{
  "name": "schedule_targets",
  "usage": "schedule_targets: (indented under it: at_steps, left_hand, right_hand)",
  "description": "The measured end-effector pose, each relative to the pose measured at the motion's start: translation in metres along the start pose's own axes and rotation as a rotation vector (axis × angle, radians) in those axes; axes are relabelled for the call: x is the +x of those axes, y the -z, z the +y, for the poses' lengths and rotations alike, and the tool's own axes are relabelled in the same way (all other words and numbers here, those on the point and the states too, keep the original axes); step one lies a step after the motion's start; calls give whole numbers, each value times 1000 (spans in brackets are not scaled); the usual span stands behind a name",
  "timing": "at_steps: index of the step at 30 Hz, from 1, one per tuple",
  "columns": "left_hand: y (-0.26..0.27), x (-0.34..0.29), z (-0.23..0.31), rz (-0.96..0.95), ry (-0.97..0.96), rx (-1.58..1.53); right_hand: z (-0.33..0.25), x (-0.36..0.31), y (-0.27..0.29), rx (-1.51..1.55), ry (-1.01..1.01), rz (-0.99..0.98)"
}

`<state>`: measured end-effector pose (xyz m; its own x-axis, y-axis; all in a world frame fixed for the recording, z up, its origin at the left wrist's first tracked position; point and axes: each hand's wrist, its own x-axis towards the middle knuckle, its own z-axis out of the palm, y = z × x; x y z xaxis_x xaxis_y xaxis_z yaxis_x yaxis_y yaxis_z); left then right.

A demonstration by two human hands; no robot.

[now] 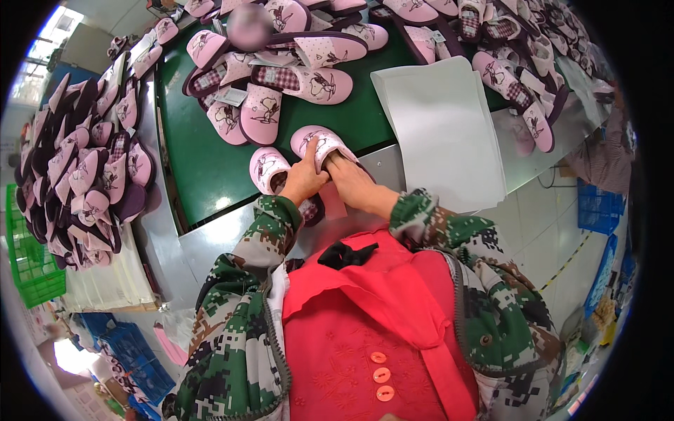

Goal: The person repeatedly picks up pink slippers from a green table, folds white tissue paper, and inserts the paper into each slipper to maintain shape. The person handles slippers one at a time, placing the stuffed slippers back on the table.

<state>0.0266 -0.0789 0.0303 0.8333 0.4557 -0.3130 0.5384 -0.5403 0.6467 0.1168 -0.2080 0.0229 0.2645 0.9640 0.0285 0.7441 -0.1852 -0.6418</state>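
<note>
At the near edge of the table, both hands are on one pink slipper [316,138] with a dark sole and a printed drawing on its toe. My left hand [304,177] grips its left side, thumb extended over the upper. The fingers of my right hand [357,186] reach into its opening, so their tips are hidden. Just left of it, partly behind my left wrist, lies a second pink slipper [267,167] with a checked lining. Something flat and reddish [333,201] shows between my wrists; what it is I cannot make out.
Several pink slippers [263,114] lie piled on the green tabletop [189,165] ahead. A tall slipper heap [88,168] stands at left above a green crate [31,259]. White paper sheets [442,133] lie at right, beyond them more slippers [537,126]. A blue crate [599,208] stands far right.
</note>
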Motion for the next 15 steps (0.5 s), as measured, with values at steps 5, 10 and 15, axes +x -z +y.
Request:
schedule_targets:
  at_steps: [5,10,15]
  left_hand:
    - [3,6,2,-5,21,28]
    - [-1,0,-3,61,33,17]
    - [2,0,6,36,77,68]
  right_hand:
    - [20,14,-19,-59,17,60]
    - [-8,-8,44,47,-156,-116]
    - [82,-46,124,-314,-534,160]
